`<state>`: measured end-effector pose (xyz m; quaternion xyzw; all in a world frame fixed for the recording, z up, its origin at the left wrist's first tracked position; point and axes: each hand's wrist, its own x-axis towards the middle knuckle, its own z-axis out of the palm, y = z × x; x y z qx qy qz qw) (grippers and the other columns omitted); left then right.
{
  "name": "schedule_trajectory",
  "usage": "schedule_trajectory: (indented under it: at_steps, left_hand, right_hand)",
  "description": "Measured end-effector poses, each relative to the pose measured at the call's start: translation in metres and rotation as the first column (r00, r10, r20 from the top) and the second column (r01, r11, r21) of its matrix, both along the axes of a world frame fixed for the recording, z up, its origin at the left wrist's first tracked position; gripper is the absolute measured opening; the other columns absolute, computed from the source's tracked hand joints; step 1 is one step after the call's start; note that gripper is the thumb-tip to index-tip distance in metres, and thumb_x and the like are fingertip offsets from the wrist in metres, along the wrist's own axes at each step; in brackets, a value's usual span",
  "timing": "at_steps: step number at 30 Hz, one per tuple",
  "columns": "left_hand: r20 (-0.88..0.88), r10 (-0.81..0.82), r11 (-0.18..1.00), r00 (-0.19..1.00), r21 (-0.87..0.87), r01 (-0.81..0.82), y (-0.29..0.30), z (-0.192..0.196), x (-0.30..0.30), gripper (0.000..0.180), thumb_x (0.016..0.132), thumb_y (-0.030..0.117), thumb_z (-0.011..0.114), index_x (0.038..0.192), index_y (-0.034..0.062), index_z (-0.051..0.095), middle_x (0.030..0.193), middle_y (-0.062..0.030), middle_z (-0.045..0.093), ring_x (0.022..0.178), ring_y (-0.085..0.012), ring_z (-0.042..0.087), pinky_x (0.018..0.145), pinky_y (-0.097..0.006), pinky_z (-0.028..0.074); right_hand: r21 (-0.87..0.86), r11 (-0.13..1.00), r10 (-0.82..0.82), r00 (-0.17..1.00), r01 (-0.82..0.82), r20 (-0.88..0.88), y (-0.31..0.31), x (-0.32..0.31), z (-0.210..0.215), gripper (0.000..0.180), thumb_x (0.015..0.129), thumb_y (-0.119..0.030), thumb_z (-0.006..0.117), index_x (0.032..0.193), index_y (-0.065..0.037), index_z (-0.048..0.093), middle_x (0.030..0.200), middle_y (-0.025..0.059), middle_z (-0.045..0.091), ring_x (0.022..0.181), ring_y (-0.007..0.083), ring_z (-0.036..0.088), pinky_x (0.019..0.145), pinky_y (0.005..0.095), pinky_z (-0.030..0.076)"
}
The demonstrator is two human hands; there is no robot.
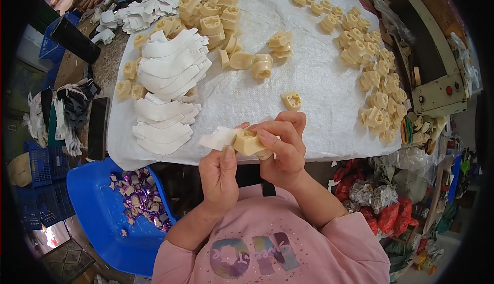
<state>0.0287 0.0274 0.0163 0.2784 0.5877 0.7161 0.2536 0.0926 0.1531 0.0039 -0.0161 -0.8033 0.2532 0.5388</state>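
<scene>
Production workshop, white woven worktable cover (329, 119), batched cream moulded parts (373, 116), stacked white cut pieces (172, 70), metal machine housing (436, 98) with red button (448, 90), blue crates (43, 201).

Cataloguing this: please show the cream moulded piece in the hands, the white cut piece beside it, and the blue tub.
Cream moulded piece (247, 144): head view, its near wall.
White cut piece (216, 139): head view, its flat face.
Blue tub (96, 204): head view, bare inner surface.

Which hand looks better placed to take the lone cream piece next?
Probably the right hand: its fingers are nearer the lone cream piece, while the left hand sits farther off, lower left. Both are occupied with the held cream piece.
</scene>
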Motion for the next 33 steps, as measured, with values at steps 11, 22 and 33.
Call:
schedule_trajectory:
  at_steps: [11, 22, 33]
  left_hand:
    - [-0.247, 0.095, 0.988, 0.964, -0.097, -0.122, -0.006, 0.013, -0.015, 0.021, 0.094, 0.01, 0.052, 0.099, -0.0083, 0.061, 0.085, -0.003, 0.06, 0.075, -0.0067, 0.049, 0.068, -0.019, 0.038]
    - [-0.707, 0.119, 0.982, 0.697, -0.018, -0.186, -0.001, 0.001, -0.007, 0.014, 0.086, -0.002, 0.055, 0.096, -0.0084, 0.062, 0.091, -0.0186, 0.062, 0.075, -0.0279, 0.059, 0.067, -0.03, 0.047]
    - [-0.329, -0.002, 0.994, 0.944, 0.102, 0.038, 0.009, -0.011, -0.024, 0.015, 0.084, -0.001, 0.063, 0.098, 0.0008, 0.066, 0.08, -0.0068, 0.057, 0.073, -0.016, 0.051, 0.064, -0.027, 0.043]
  right_hand:
    - [0.198, 0.977, -0.163, 0.869, 0.077, 0.466, 0.002, 0.015, 0.042, 0.032, 0.058, -0.005, 0.064, 0.089, -0.01, 0.061, 0.08, -0.0006, 0.052, 0.079, 0.0204, 0.047, 0.076, 0.0448, 0.024]
    - [0.158, 0.987, -0.079, 0.85, -0.005, 0.521, 0.002, 0.02, 0.029, 0.029, 0.058, -0.002, 0.062, 0.087, -0.008, 0.057, 0.08, 0.0038, 0.047, 0.08, 0.0227, 0.046, 0.076, 0.0435, 0.024]
    - [-0.208, 0.96, 0.26, 0.867, -0.187, 0.425, 0.015, 0.02, 0.014, 0.035, 0.059, 0.008, 0.061, 0.091, -0.007, 0.058, 0.082, 0.0053, 0.046, 0.082, 0.0232, 0.045, 0.078, 0.0403, 0.025]
